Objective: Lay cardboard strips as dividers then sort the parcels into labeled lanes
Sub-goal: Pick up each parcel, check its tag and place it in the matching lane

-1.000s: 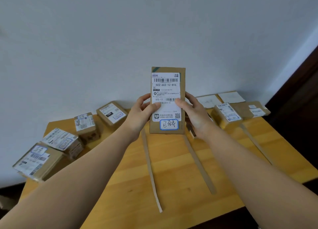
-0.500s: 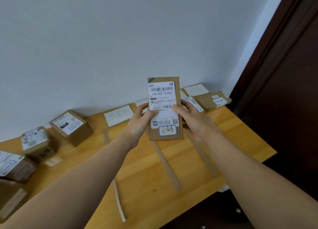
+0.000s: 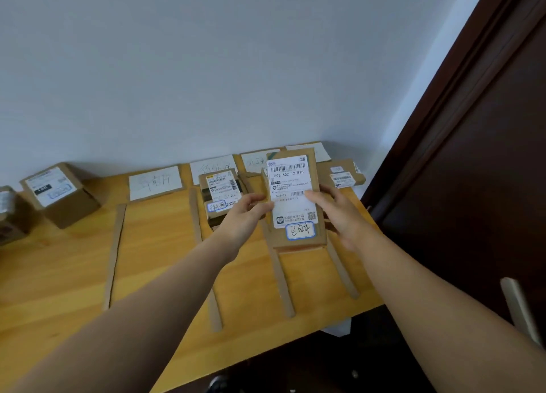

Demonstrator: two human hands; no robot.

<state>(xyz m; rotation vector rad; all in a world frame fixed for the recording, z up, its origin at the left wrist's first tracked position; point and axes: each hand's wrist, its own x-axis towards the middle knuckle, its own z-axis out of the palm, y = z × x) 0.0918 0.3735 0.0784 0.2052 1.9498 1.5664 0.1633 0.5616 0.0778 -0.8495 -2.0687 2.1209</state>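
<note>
- The flat parcel [image 3: 295, 203], brown with a white shipping label and a blue-framed handwritten sticker at its near end, is held label-up, low over the lane between the two rightmost cardboard strips. Whether it touches the counter cannot be told.
- The left hand [image 3: 245, 215] pinches the parcel's left edge between thumb and fingers.
- The right hand [image 3: 339, 215] pinches the right edge, thumb on the label and fingers behind.
- Four cardboard strips [image 3: 113, 254] lie on the wooden counter [image 3: 162, 259], running from the wall side towards the person and marking off lanes.
- Handwritten paper labels [image 3: 155, 182] lie at the far ends of the lanes, by the wall.
- A second parcel [image 3: 218, 192] lies in the lane just to the left, its near end partly behind the left hand.
- A third parcel [image 3: 342, 174] lies beyond the rightmost strip, near the counter's far right corner.
- A box [image 3: 59, 192] with a shipping label stands well to the left, outside the strips.
- A dark door [image 3: 472, 215] stands just beside the counter's right end.
</note>
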